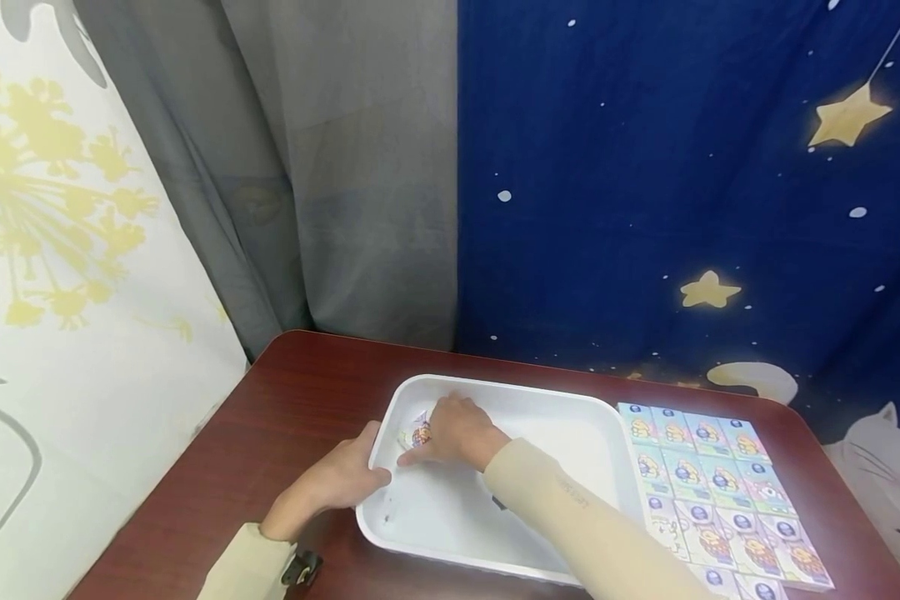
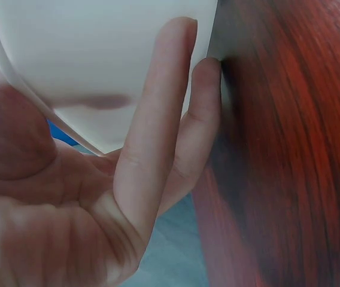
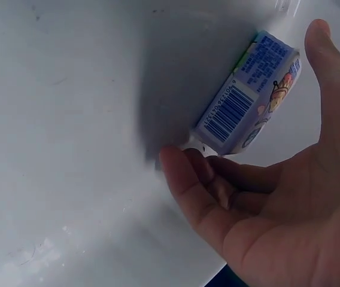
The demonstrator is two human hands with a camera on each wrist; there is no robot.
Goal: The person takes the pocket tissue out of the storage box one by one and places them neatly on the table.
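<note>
A white tray (image 1: pixel 450 521) lies on the table, its left rim held by my left hand (image 1: pixel 341 471). The thumb is over the rim, while the fingers (image 2: pixel 158 119) lie along the outer wall in the left wrist view. Inside the tray's far left corner is a pocket tissue pack (image 1: pixel 420 432) with a cartoon print. My right hand (image 1: pixel 457 429) is around it. In the right wrist view the tissue pack (image 3: pixel 236 101) shows its barcode side and sits tilted. Fingertips (image 3: pixel 173 158) are at its lower end; the thumb (image 3: pixel 322 45) stretches apart from it.
Several rows of printed tissue packs (image 1: pixel 708 475) lie side by side to the right of the tray. The dark red table (image 1: pixel 315 375) extends to the left and behind the tray. Grey (image 1: pixel 367 167) and blue (image 1: pixel 607 208) curtains hang behind it.
</note>
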